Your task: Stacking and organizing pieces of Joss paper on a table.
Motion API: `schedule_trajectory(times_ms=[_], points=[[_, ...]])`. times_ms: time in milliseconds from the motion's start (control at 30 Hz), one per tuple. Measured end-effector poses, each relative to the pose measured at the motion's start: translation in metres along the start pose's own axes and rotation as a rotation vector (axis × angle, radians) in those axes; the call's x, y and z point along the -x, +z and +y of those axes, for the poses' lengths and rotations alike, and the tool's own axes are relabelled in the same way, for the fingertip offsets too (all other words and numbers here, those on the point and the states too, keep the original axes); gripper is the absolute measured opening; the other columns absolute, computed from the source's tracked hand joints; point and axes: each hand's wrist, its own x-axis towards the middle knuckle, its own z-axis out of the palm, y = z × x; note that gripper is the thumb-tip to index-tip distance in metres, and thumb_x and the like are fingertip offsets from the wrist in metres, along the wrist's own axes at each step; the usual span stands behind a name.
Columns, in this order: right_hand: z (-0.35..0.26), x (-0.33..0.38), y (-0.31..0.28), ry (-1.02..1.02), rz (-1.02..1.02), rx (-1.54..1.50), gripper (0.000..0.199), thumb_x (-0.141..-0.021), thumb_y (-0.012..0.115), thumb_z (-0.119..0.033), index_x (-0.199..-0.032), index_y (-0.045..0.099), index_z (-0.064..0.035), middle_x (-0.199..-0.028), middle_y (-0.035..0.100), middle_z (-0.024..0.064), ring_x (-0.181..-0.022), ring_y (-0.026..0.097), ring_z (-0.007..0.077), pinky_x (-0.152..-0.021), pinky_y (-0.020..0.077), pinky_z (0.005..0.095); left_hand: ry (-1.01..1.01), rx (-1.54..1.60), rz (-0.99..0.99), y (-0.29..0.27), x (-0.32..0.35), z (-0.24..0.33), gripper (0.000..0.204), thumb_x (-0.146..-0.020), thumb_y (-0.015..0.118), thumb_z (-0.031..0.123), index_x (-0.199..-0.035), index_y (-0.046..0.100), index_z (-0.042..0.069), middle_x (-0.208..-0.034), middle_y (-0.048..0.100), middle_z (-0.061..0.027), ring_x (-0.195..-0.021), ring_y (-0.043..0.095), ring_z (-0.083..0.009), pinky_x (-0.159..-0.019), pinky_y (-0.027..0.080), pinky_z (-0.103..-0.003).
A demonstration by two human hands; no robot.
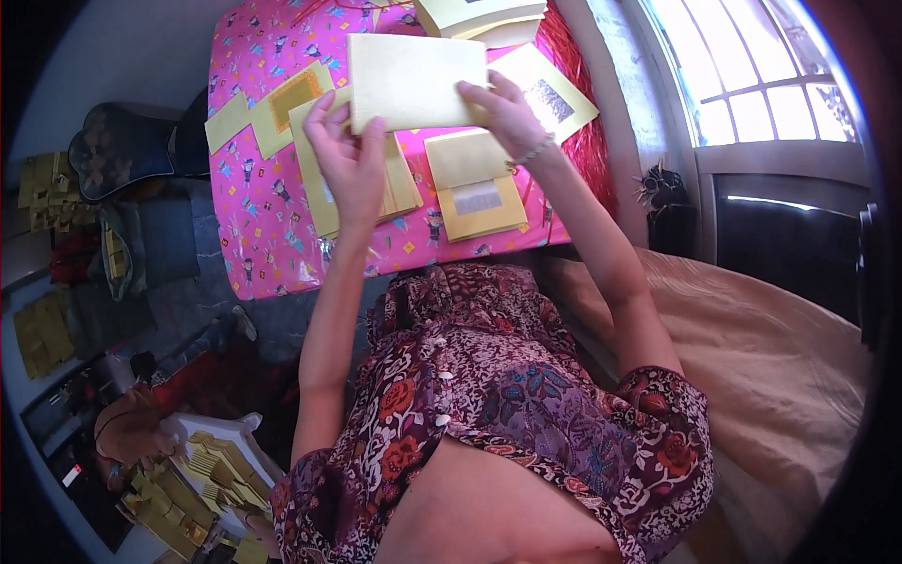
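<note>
A thick pad of pale yellow paper (pixel 418 83) is held up over the table between my two hands. My left hand (pixel 352 164) grips its lower left corner, thumb at the edge and fingers curled to the left. At the right edge my right hand (pixel 507 111) pinches the pad, with the thumb on its face. Below it, a yellow paper sheet with a silver patch (pixel 477 199) lies on the table. Partly hidden by my left hand is a stack of yellow paper (pixel 404 188). Another yellow sheet with a dark silver patch (pixel 559 89) lies beyond my right hand.
A pink patterned cloth (pixel 268 226) covers the table. Yellow sheets, one with an orange patch (pixel 296 99), lie at the left; a thick paper stack (pixel 484 19) sits at the back. Red shredded strands (pixel 601 169) hang along the right. Another person (pixel 132 423) is beside folded yellow papers (pixel 221 470).
</note>
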Motion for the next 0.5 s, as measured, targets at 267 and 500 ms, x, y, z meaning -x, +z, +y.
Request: schedule_trajectory(times_ms=[267, 500], points=[[0.038, 0.065, -0.142, -0.066, 0.293, -0.186, 0.046, -0.093, 0.059, -0.005, -0.132, 0.037, 0.0054, -0.123, 0.056, 0.0163, -0.110, 0.060, 0.0228, -0.096, 0.0504, 0.0357, -0.500, -0.364, -0.276, -0.010, 0.161, -0.101, 0.047, -0.094, 0.062, 0.022, -0.128, 0.043, -0.003, -0.108, 0.058, -0.0107, -0.085, 0.058, -0.0168, -0.077, 0.049, -0.029], [0.096, 0.109, -0.190, 0.019, 0.413, -0.162, 0.040, -0.095, 0.059, -0.008, -0.130, 0.041, 0.0007, -0.122, 0.057, 0.0125, -0.110, 0.060, 0.0210, -0.095, 0.0504, 0.0358, -0.933, -0.523, -0.139, -0.027, 0.189, -0.218, 0.049, -0.087, 0.067, 0.044, -0.108, 0.056, 0.002, -0.094, 0.061, -0.0088, -0.086, 0.057, -0.0145, -0.069, 0.047, -0.030]])
